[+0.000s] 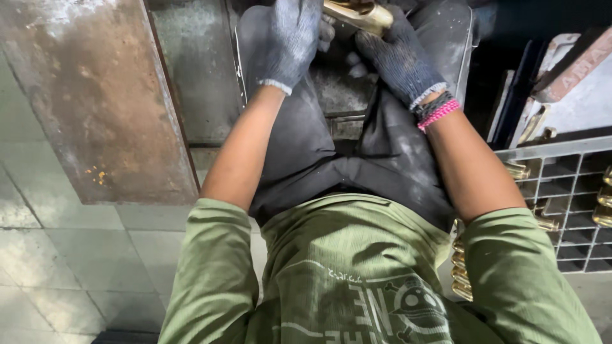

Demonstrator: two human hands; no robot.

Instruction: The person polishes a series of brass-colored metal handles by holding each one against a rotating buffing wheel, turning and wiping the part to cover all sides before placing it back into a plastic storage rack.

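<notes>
With both gloved hands, left hand (pixel 290 41) and right hand (pixel 398 60), closed around the brass fitting (pixel 358 13), the person would do well to grip firmly and keep it steady over the lap.

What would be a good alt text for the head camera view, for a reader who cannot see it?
Seen from above, a seated person's two gloved hands, left hand and right hand, hold a shiny brass part over the lap. The person wears a green shirt and dark trousers; a grey plastic crate with more brass pieces stands at the right.
</notes>
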